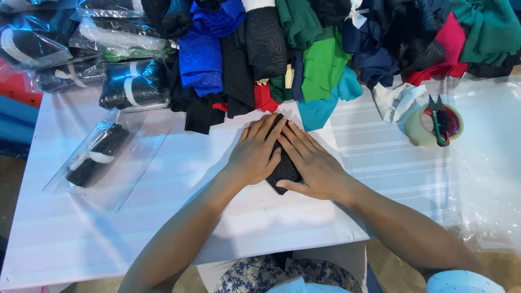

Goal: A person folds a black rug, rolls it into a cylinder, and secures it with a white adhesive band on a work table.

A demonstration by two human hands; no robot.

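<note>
**Both palms flat on a folded black cloth**

Most of the folded black garment (283, 169) is hidden from me under the hands; only a strip between them and a corner below show, so I cannot tell what sort of garment it is. It lies on the white table (179, 228), near the middle.

My left hand (256, 152) lies flat on it, fingers straight and close together, gripping nothing. My right hand (313, 163) presses likewise, fingers extended, thumb along the lower edge.

Just beyond the fingertips sits a heap of coloured clothes (304, 54), cut off by the top edge. To the left lies a clear bag with a rolled black item (97, 154); more bagged bundles (133, 84) are behind it. To the right, green-handled snips (438, 122) rest on a tape roll (418, 130), beside clear plastic sheeting (488, 163).
</note>
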